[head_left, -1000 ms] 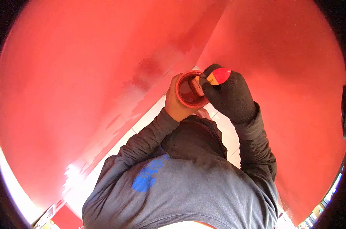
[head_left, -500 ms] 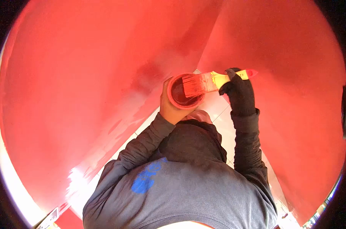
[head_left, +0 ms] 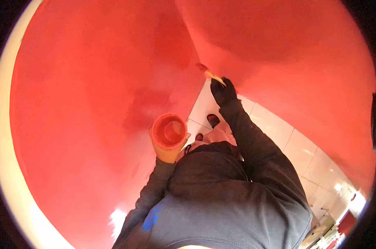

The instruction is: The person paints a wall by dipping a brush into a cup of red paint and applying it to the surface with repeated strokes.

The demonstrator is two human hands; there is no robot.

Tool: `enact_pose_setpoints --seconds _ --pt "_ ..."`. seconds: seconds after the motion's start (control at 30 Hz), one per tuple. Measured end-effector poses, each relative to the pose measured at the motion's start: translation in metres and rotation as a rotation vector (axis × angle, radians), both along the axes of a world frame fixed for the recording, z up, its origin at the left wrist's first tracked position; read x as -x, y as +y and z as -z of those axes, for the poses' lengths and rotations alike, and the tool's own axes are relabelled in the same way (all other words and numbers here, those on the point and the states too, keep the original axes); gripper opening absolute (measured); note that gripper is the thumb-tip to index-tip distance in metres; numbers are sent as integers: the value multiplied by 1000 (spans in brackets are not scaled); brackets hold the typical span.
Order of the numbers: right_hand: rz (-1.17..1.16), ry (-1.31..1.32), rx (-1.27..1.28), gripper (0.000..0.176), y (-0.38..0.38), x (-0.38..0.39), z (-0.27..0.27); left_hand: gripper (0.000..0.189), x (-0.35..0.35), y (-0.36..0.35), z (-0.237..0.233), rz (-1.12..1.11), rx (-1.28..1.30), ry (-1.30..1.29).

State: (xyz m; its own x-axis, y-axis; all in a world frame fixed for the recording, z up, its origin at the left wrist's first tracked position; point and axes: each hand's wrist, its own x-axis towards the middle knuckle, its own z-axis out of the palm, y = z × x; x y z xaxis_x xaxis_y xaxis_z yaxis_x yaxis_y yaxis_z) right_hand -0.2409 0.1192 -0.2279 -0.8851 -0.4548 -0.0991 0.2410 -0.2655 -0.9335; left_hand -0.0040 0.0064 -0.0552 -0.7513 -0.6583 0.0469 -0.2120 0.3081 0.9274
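Observation:
My bare left hand (head_left: 168,155) is wrapped round a red cup of paint (head_left: 156,132), its open top facing up toward me. Red paint coats its inner wall. In a black glove, my right hand (head_left: 224,91) grips a paintbrush (head_left: 215,78) by its yellow handle. The red-stained bristles point up and left, right at the corner where the left red wall (head_left: 84,103) and the right red wall (head_left: 287,50) meet. Darker, wet-looking patches of red show on the left wall beside the cup and higher up near the corner.
Pale floor tiles (head_left: 275,124) run between the walls, with my feet in dark sandals (head_left: 213,120) on them. A cream-coloured edge (head_left: 3,145) borders the left wall. Various items (head_left: 327,232) stand at the lower right.
The paintbrush has left the cup and moved up and left to the wall corner. My left hand has lowered the cup down and left. The view has turned, showing more floor at the right.

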Motion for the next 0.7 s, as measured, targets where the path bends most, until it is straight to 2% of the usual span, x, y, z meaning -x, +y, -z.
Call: enact_pose_setpoints --seconds 0.07,0.13,0.2,0.27,0.3,0.37,0.43,0.47,0.5,0.53,0.6,0.63,0.7 --pt "197 -528 656 18 -33 13 30 86 -12 -7 1 -28 35 -14" --pt "236 -522 622 18 -61 19 26 87 -21 -14 -4 -25 57 -32" --pt "265 -519 582 19 -80 23 -2 87 -28 -17 -15 -26 102 -37" --pt "322 -1039 1055 20 -75 28 -44 87 -34 3 -25 -57 109 -50" --pt "289 -776 805 36 -76 34 10 86 -29 22 -8 -52 145 -42" --pt "331 -722 744 35 -83 31 4 86 -25 30 -17 -57 181 -38" --pt "368 -671 686 34 -82 40 18 82 -8 49 -18 -49 74 49" --pt "278 -836 914 33 -85 50 33 82 5 55 -18 -53 80 40" --pt "187 -992 1141 32 -122 65 8 81 21 21 -55 -58 32 50" --pt "187 -999 1139 32 -114 68 5 79 28 23 -55 -70 -18 60" --pt "180 -901 726 30 -95 65 -17 80 24 18 -51 -52 12 46" --pt "178 -899 719 30 -99 64 -20 80 19 17 -50 -31 42 31" --pt "487 -6 -56 24 -108 58 -30 80 9 18 -53 -71 10 32"
